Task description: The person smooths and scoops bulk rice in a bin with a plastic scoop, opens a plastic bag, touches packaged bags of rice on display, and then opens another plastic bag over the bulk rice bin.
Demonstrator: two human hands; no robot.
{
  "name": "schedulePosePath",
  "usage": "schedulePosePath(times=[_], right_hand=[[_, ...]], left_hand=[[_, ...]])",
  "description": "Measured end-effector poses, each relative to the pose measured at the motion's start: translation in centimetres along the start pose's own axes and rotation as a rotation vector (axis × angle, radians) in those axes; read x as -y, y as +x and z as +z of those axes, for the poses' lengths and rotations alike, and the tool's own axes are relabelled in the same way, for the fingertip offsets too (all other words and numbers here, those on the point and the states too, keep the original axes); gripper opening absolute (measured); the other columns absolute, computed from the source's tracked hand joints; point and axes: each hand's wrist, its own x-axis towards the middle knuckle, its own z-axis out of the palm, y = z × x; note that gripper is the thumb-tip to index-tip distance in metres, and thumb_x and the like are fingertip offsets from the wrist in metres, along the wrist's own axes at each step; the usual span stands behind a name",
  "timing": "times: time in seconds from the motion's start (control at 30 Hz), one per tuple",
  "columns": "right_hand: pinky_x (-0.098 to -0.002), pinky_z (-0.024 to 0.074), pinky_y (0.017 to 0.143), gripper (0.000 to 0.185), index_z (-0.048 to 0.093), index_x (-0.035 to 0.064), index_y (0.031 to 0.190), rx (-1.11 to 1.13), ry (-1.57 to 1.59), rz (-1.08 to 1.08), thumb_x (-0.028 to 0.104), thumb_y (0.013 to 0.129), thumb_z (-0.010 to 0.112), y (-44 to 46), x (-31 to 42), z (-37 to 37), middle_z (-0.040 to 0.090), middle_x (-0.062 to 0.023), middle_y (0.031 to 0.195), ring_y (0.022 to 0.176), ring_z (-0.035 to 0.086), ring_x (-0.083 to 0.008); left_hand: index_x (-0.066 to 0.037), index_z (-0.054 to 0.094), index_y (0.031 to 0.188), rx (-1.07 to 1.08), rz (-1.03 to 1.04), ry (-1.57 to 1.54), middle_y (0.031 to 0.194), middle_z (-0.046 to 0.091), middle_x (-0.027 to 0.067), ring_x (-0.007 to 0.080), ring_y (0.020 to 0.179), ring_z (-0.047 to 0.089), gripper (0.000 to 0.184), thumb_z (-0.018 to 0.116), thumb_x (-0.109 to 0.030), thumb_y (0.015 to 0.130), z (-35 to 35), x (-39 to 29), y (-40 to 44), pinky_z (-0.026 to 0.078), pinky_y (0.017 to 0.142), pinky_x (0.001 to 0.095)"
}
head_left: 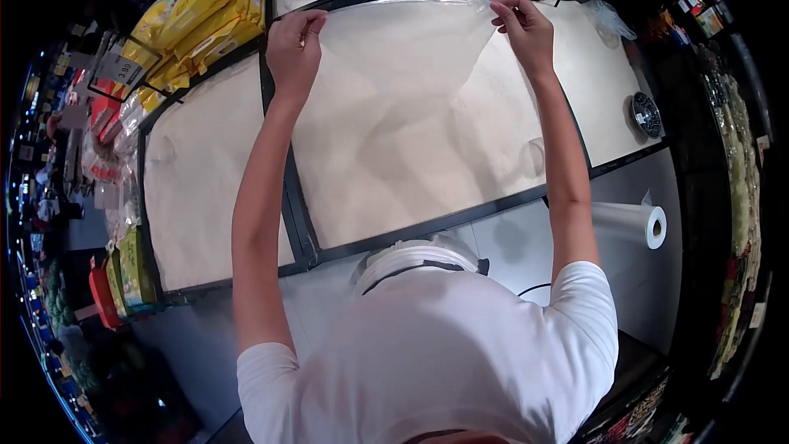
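A thin clear plastic sheet [403, 41] is stretched between my two hands at the far side of the middle bin. My left hand [296, 53] pinches its left corner between thumb and fingers. At the other corner, my right hand [528, 33] grips the edge in the same way. Beneath the sheet, the bin is filled with a pale, fine, grain-like material [411, 173], too fine to name for certain. Shadows of my arms and the sheet fall across its smooth surface.
Dark dividers [394, 226] frame the bins. A dark metal bowl [646, 113] sits in the right bin, near a crumpled plastic bag [610, 20]. A roll of clear plastic bags [633, 224] lies nearer at right. Yellow packages [193, 12] are stacked at left beside a price sign [120, 70].
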Motion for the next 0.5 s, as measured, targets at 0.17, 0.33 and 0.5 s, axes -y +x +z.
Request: schedulePosePath(times=[0.17, 0.33, 0.5], right_hand=[[-0.0238, 0.0551, 0.058, 0.020, 0.056, 0.0005, 0.102, 0.001, 0.143, 0.159, 0.020, 0.101, 0.060, -2.0, 0.9, 1.3, 0.069, -0.0063, 0.087, 0.071, 0.071, -0.0142], [-0.0275, 0.0518, 0.080, 0.016, 0.062, 0.0004, 0.095, 0.205, 0.174, 0.071, 0.016, 0.098, 0.063, -8.3, 1.7, 6.0, 0.075, -0.0088, 0.095, 0.089, 0.068, -0.0130], [-0.0346, 0.0499, 0.096, 0.013, 0.073, 0.0040, 0.099, 0.447, 0.317, -0.050, 0.014, 0.091, 0.071, -13.4, 6.7, 9.8, 0.073, -0.0106, 0.108, 0.106, 0.067, -0.0231]], left_hand=[[-0.008, 0.070, 0.096, -0.024, -0.153, -0.176, 0.086, 0.066, 0.0030, 0.0166, 0.075, 0.059, 0.007, 0.066, -0.013, 0.094, -0.4, -0.9, -1.5, 0.047, 0.062, 0.0276], [-0.010, 0.040, 0.149, 0.355, -0.317, -0.402, 0.083, 0.059, 0.0021, 0.0091, 0.073, 0.053, 0.064, 0.069, -0.011, 0.091, -1.2, -5.3, -9.4, 0.046, 0.071, 0.0231], [-0.014, 0.046, 0.148, 0.369, -0.337, -0.341, 0.101, 0.068, 0.0081, 0.0161, 0.084, 0.066, 0.067, 0.073, -0.013, 0.087, 0.2, -5.9, -16.5, 0.053, 0.069, 0.0288]])
